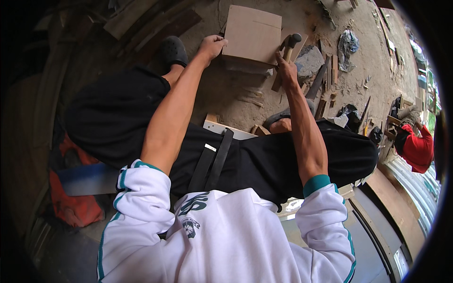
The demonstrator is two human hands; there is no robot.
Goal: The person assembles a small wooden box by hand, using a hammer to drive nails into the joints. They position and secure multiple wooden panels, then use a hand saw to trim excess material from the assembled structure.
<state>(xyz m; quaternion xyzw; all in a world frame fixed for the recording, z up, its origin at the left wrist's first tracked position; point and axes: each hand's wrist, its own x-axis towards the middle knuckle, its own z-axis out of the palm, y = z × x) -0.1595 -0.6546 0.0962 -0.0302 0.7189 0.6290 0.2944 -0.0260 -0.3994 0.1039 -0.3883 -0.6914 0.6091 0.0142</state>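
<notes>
The board [252, 33] under the left hand [211, 46] looks like flat brown fibreboard or plywood — matt, smooth-faced, with a paler raw edge. The hammer [286, 59] in the right hand [285, 70] has a bare wooden handle and a dark, dull metal head. The ground [226, 89] is rough, dusty earth or concrete, strewn with splintery wood offcuts [325, 101]. The shorts [283, 160] are matt black cloth; the white sweatshirt [226, 236] is soft knit — teal ribbed cuffs.
</notes>
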